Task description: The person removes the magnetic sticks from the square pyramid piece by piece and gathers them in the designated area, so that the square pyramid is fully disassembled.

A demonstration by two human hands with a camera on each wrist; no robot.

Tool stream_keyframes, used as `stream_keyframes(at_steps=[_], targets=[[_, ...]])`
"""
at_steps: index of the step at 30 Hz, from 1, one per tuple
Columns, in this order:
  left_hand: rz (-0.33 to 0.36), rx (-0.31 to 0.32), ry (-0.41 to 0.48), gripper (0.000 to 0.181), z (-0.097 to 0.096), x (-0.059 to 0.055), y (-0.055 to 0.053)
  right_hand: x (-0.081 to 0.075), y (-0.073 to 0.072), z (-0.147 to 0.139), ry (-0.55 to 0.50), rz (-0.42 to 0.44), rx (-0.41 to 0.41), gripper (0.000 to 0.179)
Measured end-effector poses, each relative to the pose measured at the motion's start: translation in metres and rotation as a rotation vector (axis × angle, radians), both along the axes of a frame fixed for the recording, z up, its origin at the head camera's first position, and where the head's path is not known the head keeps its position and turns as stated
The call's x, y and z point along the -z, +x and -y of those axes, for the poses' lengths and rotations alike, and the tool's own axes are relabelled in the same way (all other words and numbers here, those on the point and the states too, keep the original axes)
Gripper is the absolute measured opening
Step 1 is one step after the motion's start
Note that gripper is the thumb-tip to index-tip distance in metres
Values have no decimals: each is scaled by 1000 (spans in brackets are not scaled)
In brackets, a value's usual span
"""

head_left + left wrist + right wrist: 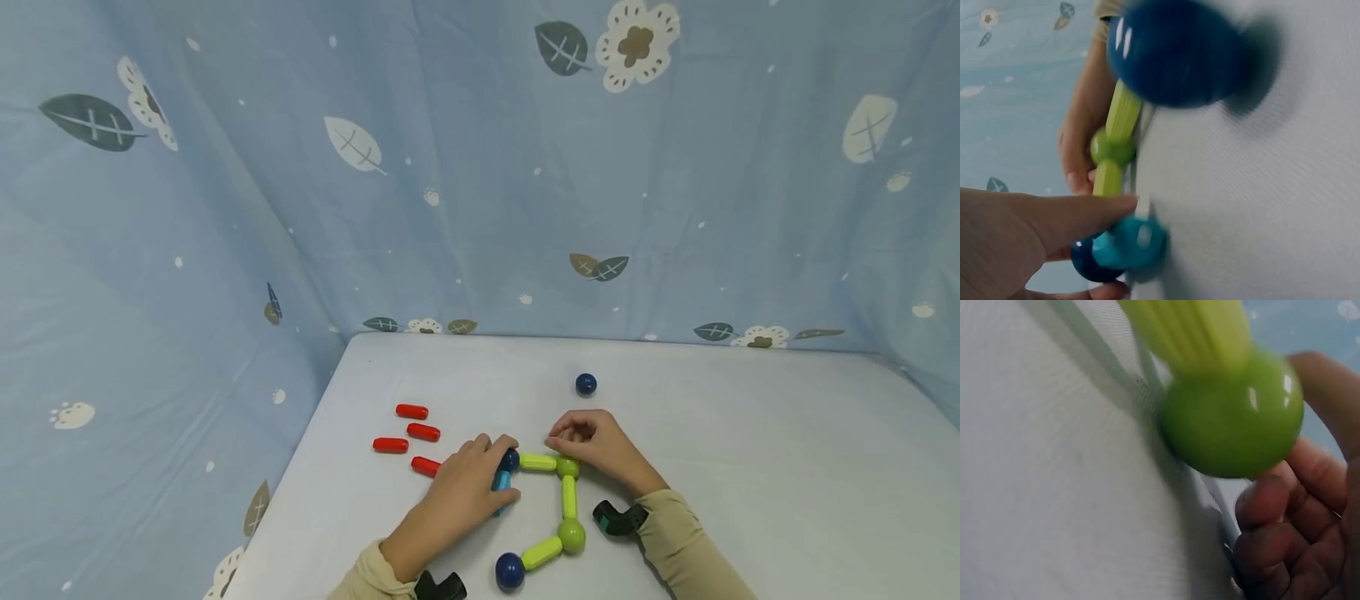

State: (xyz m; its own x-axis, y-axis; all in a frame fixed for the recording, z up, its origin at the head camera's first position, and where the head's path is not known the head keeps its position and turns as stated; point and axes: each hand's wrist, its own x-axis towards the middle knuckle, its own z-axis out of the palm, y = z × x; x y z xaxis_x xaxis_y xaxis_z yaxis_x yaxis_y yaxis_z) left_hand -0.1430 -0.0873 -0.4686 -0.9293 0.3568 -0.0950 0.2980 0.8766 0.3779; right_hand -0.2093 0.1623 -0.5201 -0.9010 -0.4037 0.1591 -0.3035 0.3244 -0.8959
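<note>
A chain of lime-green rods and balls lies on the white table. One end carries a dark blue ball (510,460), gripped by my left hand (468,479), whose fingers curl round it. A light-blue rod (502,482) joins that ball, with the left thumb beside it. My right hand (596,446) hovers by the far green ball (567,469), its fingers loosely curled with nothing between them. Nearer my body sits another green ball (572,535), large in the right wrist view. A rod links it to the second dark blue ball (510,571).
Several red rods (412,412) lie to the left of the left hand, one partly behind it. A loose dark blue ball (586,384) rests farther back. Blue patterned cloth (480,208) rises behind the table and along its left side.
</note>
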Motion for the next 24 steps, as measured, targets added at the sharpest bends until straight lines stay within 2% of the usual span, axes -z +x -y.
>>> stream_keyframes(at_steps=[5,12,17,21,24], targets=[[2,-8,80,62,3,2,-4,-2,-1,0,39,2,-63,18],[-1,-15,175,48,5,4,-7,-4,-3,-1,140,-18,-185,28],[-17,-22,159,42,7,4,-6,-5,-1,0,171,-21,-245,20],[-57,-14,118,40,10,2,-6,-4,0,1,158,-2,-239,16],[-59,-19,109,38,13,0,-7,-4,0,1,160,3,-225,16]])
